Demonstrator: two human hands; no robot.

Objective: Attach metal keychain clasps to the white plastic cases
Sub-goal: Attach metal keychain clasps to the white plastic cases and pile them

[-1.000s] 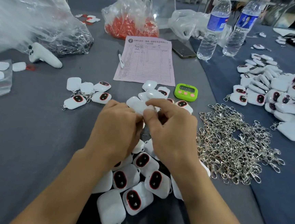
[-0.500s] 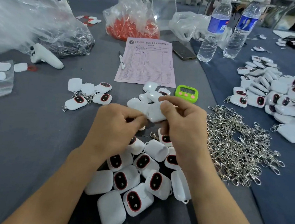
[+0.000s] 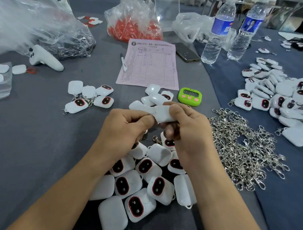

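My right hand (image 3: 187, 134) grips a white plastic case (image 3: 162, 113) above the table's middle. My left hand (image 3: 125, 129) pinches at the case's left end, where its small loop sits; a metal clasp dangles partly hidden below my fingers (image 3: 156, 139). Under my wrists lies a heap of white cases (image 3: 141, 183), many showing dark oval windows with red rims. A pile of loose metal clasps (image 3: 244, 150) spreads to the right of my right hand. Cases with clasps attached (image 3: 90, 98) lie at the left.
A pink form (image 3: 149, 65) with a pen, a green timer (image 3: 190, 96), a phone and two water bottles (image 3: 216, 29) stand beyond my hands. Plastic bags (image 3: 26, 23) sit at the back left and centre. A big heap of cases (image 3: 285, 101) fills the right.
The case in my hands has moved up and away from the heap. My right hand has shifted its grip along the case; the heap below is more exposed.
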